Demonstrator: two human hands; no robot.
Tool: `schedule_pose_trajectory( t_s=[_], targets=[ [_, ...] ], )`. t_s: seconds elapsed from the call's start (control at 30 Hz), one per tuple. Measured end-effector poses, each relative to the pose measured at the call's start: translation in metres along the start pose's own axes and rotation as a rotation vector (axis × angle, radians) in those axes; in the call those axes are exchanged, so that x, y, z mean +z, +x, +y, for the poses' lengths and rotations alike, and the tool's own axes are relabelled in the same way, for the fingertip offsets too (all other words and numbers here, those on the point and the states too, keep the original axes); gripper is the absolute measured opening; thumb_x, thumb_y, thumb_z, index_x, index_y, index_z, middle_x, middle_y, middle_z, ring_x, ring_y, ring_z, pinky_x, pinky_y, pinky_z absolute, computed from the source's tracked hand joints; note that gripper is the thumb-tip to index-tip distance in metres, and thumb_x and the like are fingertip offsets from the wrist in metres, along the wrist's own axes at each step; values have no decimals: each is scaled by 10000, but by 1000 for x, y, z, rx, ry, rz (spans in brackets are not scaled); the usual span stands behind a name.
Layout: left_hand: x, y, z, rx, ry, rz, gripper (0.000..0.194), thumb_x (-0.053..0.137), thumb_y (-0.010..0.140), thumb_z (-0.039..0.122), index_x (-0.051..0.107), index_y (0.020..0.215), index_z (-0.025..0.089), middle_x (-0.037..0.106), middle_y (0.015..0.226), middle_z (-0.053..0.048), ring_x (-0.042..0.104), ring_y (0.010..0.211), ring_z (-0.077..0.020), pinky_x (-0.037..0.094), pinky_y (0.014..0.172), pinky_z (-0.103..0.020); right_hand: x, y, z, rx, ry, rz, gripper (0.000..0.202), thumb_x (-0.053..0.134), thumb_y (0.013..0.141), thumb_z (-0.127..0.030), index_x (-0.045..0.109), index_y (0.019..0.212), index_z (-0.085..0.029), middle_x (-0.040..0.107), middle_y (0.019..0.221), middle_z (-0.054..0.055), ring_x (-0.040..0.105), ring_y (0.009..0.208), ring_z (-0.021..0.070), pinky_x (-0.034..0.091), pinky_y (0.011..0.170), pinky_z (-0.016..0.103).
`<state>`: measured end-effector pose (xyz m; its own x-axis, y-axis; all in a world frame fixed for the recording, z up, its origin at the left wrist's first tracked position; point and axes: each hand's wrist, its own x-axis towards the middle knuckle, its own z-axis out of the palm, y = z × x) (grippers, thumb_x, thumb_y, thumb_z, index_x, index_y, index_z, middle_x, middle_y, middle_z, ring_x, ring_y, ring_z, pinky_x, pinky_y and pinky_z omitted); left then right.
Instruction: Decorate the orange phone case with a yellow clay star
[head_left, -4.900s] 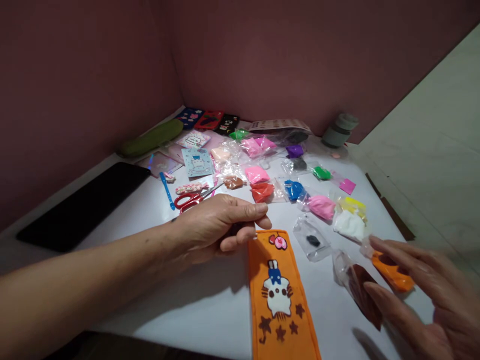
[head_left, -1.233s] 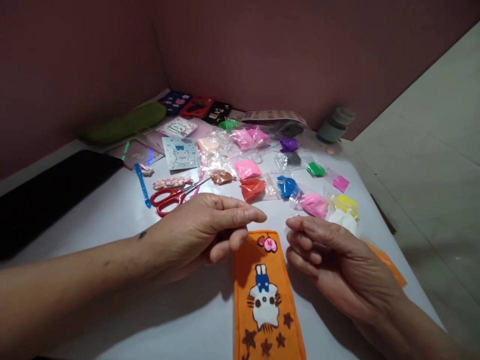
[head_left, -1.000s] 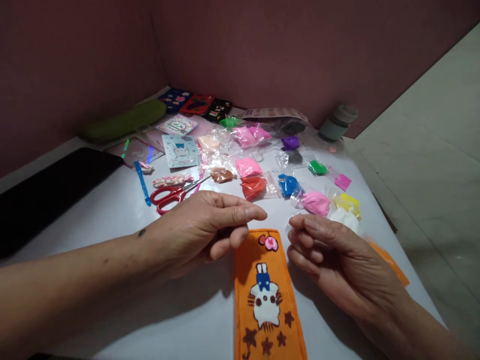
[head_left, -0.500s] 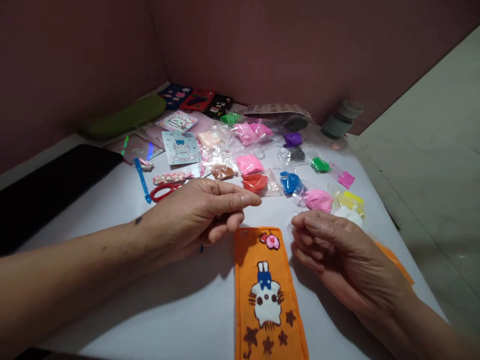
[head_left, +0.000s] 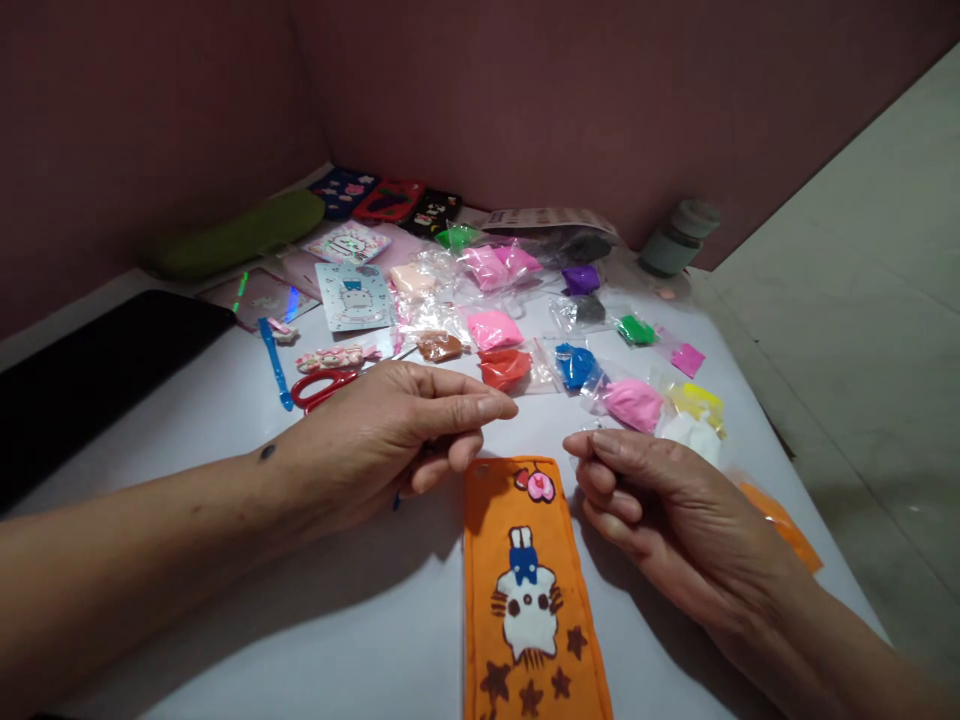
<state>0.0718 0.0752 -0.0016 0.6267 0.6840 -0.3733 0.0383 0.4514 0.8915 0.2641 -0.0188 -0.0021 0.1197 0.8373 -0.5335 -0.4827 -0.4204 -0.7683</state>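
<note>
My left hand (head_left: 409, 425) is closed in a pinch, thumb against forefinger, in front of the red-handled scissors (head_left: 322, 388). Anything between those fingertips is too small to make out. A small blue tip (head_left: 397, 502) shows under this hand; whether it is held I cannot tell. Across a short gap, my right hand (head_left: 660, 490) also pinches thumb to forefinger, its contents hidden. Between and below both hands lies an orange panel (head_left: 484, 580) with a white cat figure (head_left: 529, 610), brown stars (head_left: 496, 682) and a pink flower-like shape (head_left: 540, 487).
Beyond the hands, clear packets hold coloured clay: red (head_left: 504, 369), blue (head_left: 576, 367), pink (head_left: 634, 403) and others. A blue modelling tool (head_left: 275, 365) lies left of the scissors. A dark flat slab (head_left: 97, 385) covers the left side. A jar (head_left: 679, 238) stands by the wall.
My right hand has moved a little left, its fingertips nearer the left hand, and the forefinger and thumb are straighter. The whole view has shifted slightly. The left hand keeps its pinch.
</note>
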Motion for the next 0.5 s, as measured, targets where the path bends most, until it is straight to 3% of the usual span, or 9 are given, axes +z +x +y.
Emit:
schedule_pose_trajectory(
  t_s=[0.27,0.37,0.5],
  targets=[
    [-4,-3,0,51,209,54,254,689,793,400,733,855,157,566,508,45,374,343,-32,242,334,-136,-1,2,-1,8,13,2,253,836,685,-280,771,809,-69,548,553,-10,395,442,20,299,368,110],
    [-9,-1,3,210,641,111,292,573,841,434,730,865,189,553,523,36,413,394,-70,300,389,-177,-1,2,-1,11,24,-4,245,829,692,-270,771,817,-67,555,566,-8,389,447,20,306,369,110],
    [-16,3,9,368,1290,273,257,480,820,325,696,789,190,610,648,-37,515,569,-167,346,550,-281,-2,1,-1,13,44,6,257,832,687,-266,774,829,-59,564,566,-2,383,449,22,315,363,110]
  ],
)
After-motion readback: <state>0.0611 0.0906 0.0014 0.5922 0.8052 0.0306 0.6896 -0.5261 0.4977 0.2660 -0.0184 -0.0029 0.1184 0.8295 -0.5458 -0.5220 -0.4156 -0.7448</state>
